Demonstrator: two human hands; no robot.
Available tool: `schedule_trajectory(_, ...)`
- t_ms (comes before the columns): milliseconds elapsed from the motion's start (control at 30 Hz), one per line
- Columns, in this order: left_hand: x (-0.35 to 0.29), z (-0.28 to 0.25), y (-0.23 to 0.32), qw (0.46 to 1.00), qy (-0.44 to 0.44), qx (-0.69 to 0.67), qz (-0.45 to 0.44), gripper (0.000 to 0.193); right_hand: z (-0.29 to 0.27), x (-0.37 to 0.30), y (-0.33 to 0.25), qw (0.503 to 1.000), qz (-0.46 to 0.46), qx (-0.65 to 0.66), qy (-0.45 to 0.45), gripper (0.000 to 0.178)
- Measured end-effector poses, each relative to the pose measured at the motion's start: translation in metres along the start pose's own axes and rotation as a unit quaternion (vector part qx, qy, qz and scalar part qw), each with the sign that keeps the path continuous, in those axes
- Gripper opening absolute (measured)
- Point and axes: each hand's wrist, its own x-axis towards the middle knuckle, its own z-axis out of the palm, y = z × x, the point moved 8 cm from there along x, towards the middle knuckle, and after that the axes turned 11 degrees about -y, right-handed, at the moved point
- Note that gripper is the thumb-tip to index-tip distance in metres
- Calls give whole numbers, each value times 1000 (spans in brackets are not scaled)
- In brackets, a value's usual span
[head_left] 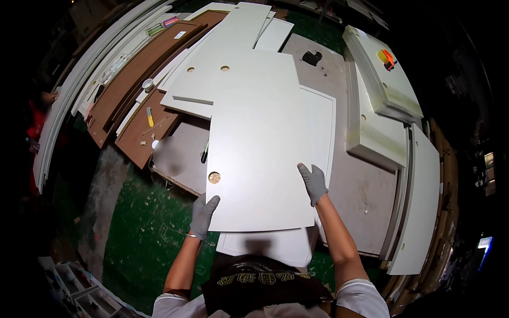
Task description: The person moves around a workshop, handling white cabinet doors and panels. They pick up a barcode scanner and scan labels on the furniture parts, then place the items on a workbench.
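Note:
A large white cabinet panel [260, 153] lies in front of me, its near edge toward my body. Close to its left edge is a round recess [214, 177] showing bare chipboard. My left hand [202, 216], in a grey glove, is closed on the left edge near the front corner, thumb on top. My right hand [314, 184], gloved alike, grips the right edge a little farther away, thumb over the top face. Fingers under the panel are hidden. Beneath its right side another white panel [318, 106] sticks out. More white panels [238, 32] lie beyond.
Stacked white panels [384, 79] stand at right, with an orange and yellow tool [388, 59] on top. Left are brown boards [140, 69], a yellow cutter [150, 117] and a marker [204, 152]. A black object [312, 58] lies on the grey worktop [366, 196]. A person's hand shows far left.

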Motion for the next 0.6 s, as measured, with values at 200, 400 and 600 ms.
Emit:
schedule_trajectory(200,73,-58,0,999,47,2,-14,36,33,93,-36,998,10,-53,-15,87)
schedule_trajectory(400,182,-97,10,887,-41,-460,21,50,64,164,-69,994,-56,16,-97,76)
schedule_trajectory(600,137,-44,-25,806,22,-591,-17,54,113,203,-98,991,-74,87,-66,45)
